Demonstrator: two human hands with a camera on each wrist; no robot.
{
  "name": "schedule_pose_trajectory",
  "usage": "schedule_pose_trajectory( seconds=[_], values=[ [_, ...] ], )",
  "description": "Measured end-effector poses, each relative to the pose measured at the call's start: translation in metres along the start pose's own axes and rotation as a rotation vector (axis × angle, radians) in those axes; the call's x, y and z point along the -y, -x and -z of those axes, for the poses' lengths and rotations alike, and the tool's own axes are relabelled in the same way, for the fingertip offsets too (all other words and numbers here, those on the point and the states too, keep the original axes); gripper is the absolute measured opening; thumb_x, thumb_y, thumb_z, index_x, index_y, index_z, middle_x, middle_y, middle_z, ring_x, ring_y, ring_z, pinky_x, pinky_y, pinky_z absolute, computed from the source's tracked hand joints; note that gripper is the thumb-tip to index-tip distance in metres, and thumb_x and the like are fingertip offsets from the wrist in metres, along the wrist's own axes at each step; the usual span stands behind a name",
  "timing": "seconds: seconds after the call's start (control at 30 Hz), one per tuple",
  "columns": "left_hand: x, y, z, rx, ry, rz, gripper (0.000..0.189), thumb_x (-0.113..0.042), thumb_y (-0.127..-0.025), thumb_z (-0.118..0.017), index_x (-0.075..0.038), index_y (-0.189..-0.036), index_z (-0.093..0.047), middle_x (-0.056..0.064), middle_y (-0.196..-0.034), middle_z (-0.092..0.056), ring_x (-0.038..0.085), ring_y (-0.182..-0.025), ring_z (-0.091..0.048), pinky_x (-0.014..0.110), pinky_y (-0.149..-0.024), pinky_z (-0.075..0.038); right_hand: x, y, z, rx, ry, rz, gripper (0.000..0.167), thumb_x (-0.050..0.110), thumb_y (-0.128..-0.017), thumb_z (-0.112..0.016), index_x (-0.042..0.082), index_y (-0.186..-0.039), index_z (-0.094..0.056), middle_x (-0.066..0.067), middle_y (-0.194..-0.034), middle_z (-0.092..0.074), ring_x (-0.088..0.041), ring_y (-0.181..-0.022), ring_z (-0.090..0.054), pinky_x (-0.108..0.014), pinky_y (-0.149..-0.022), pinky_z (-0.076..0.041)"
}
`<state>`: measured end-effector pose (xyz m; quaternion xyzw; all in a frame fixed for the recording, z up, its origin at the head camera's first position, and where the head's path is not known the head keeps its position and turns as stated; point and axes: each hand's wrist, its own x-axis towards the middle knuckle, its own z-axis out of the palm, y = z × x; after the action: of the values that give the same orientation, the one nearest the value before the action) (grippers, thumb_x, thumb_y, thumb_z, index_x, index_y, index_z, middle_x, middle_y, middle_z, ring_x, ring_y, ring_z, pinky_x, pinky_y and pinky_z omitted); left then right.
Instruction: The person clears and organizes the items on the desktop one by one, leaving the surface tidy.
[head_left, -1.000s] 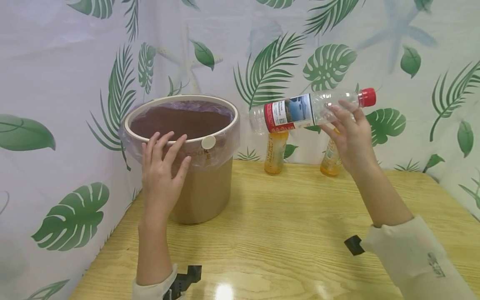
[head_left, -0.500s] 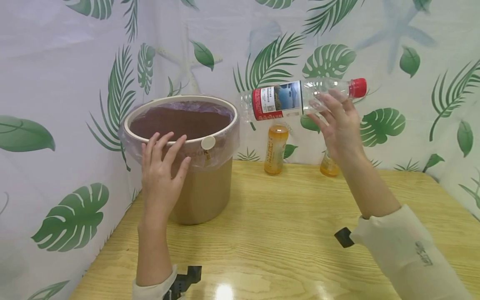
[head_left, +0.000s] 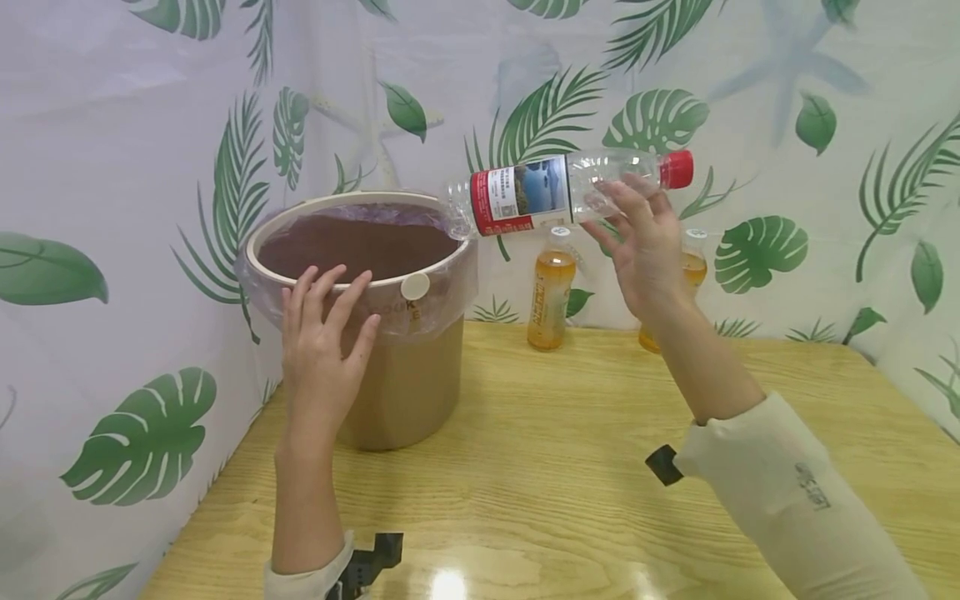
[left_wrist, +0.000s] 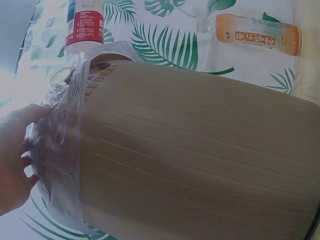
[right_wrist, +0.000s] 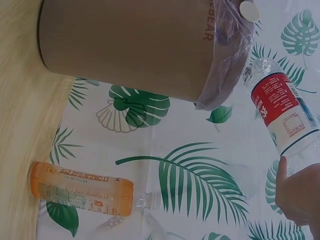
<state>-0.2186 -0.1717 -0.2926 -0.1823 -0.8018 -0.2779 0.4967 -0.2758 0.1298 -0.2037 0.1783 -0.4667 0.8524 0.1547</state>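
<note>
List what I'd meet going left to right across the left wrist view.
Left hand → red-labelled bottle → orange-labelled bottle. The bag-lined bin spans most of the width, so it has no clear place in the order.

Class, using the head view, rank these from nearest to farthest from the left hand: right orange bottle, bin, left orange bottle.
1. Bin: its front rim is at the left hand's fingertips.
2. Left orange bottle: standing to the right of the bin.
3. Right orange bottle: farther right, partly hidden behind the right hand.
</note>
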Motion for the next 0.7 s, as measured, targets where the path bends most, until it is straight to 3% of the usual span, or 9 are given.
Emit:
schedule_pose_trajectory(
  seconds=[0.7],
  values=[
    [0.001,0.0,0.0,-0.002,0.0,0.009,0.039,-0.012,-0.085,-0.065,-0.013,-0.123,-0.058,0.011,-0.131,-0.046,0.026,-0.131,-0.025,0.043,-0.11,-0.006,-0.027,-0.008,-0.023,0.029,0.08,-0.041,0.05,0.013,-0.088,-0.061,0.009,-0.132,-0.037,-0.014,-0.132,-0.043,-0.028,-0.119,-0.044,-0.034,-0.09,-0.046]
  ],
)
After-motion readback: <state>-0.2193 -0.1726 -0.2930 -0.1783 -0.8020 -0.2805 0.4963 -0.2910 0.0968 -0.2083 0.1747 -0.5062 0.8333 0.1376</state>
